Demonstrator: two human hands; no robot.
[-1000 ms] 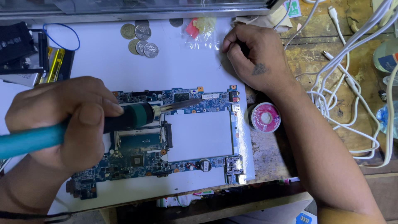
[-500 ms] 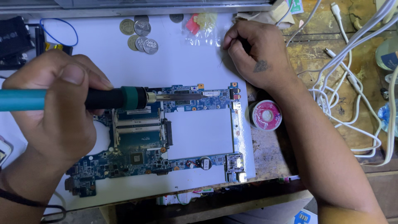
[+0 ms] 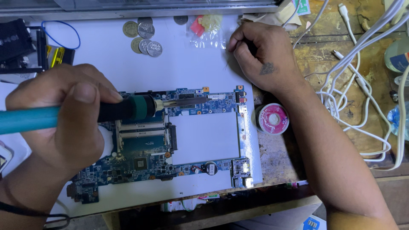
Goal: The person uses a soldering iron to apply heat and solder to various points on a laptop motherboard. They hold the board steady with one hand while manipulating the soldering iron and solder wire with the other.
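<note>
Blue circuit board (image 3: 170, 149), frame-shaped with a rectangular cut-out, is lying flat on a white sheet (image 3: 179, 64) toward the near edge of the table (image 3: 362, 106).

Left hand (image 3: 68, 123): grip is closing around the teal handle of a soldering iron (image 3: 128, 108), which is lying roughly level; its metal tip is resting over the board's far strip.

Right hand (image 3: 264, 55): fingers are curling into a narrow pinch at the sheet's far right corner; a thin wire seems to be hanging from them, but I cannot tell for sure.

Coins (image 3: 145, 36), 5 or so, are sitting near the far edge. A clear bag of small parts (image 3: 206, 27) is lying just beside the right hand. A pink solder spool (image 3: 272, 119) is standing just right of the board. White cables (image 3: 362, 72) are tangling along the right edge.
</note>
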